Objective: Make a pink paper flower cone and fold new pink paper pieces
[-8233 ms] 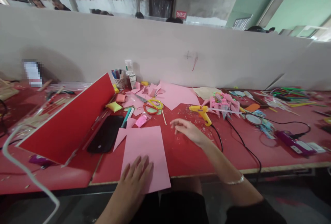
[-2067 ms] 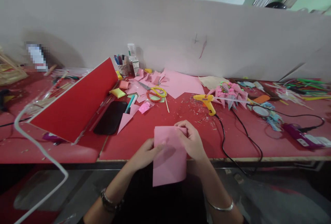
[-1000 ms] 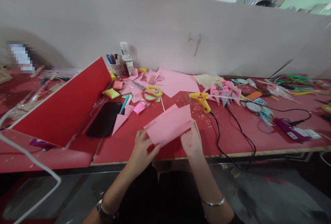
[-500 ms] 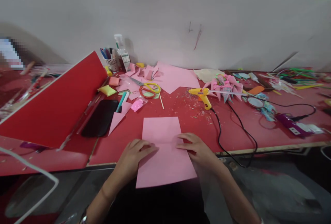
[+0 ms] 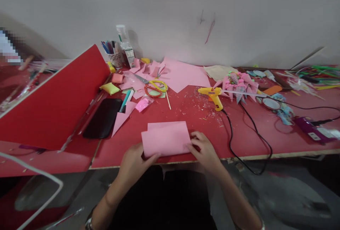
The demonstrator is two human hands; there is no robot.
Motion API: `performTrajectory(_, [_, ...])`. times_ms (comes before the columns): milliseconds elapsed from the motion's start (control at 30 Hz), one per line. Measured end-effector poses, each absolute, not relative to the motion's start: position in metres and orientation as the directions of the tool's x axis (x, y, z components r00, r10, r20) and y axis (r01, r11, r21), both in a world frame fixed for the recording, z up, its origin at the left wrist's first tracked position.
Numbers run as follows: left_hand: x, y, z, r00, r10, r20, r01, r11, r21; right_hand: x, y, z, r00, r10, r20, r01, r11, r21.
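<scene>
Spanning left grip (image 5: 133, 161) to right grip (image 5: 206, 152): folded pink paper (image 5: 166, 139), both sides held.

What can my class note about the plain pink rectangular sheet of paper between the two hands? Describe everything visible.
The pink rectangular sheet of stiff-looking paper is bent over on itself, with no markings visible. Its layers are misaligned: the upper one juts out at the left, while a strip of the lower one shows along the far side. The bend lies near the front edge of the smooth red tabletop. The bare left hand grips the near left corner; the bare right hand touches the right edge.
</scene>
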State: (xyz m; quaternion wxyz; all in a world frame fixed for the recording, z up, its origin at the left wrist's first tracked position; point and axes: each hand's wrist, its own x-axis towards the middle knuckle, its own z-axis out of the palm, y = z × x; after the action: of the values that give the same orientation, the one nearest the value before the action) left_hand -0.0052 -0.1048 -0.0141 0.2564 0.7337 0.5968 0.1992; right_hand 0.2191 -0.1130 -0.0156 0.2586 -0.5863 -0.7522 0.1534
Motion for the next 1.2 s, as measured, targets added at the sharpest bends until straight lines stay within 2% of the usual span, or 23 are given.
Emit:
performTrajectory(100, [0.001,-0.102,-0.012,0.037,0.998,-0.045,0.81,-0.004,0.586,0.215,-0.11,-0.018,-0.132,0.968,0.215,0.837,0.225,-0.498])
performTrajectory(167, [0.004,-0.102,-0.013,0.01,0.998,-0.058,0.822,0.025,0.569,0.212,-0.109,-0.019,-0.096,0.969,0.226,0.867,0.193,-0.459])
performTrajectory(333, [0.009,-0.101,-0.016,0.008,1.0,-0.01,0.896,-0.003,0.443,0.208,-0.108,-0.023,-0.045,0.965,0.259,0.924,0.139,-0.357])
performTrajectory(500, [0.011,-0.1,-0.022,0.075,0.989,0.124,0.94,-0.112,0.322,0.206,-0.109,-0.025,-0.027,0.961,0.274,0.947,0.113,-0.302])
performTrajectory(600, [0.012,-0.1,-0.023,0.091,0.984,0.152,0.951,-0.131,0.281,0.204,-0.109,-0.025,-0.019,0.962,0.272,0.954,0.098,-0.283])
performTrajectory(767, [0.013,-0.1,-0.023,0.08,0.986,0.146,0.957,-0.117,0.264,0.203,-0.109,-0.024,0.003,0.962,0.274,0.961,0.073,-0.268])
performTrajectory(1200, [0.014,-0.096,-0.016,0.073,0.997,0.017,0.964,-0.074,0.254,0.2,-0.107,-0.021,0.043,0.966,0.255,0.967,0.023,-0.252])
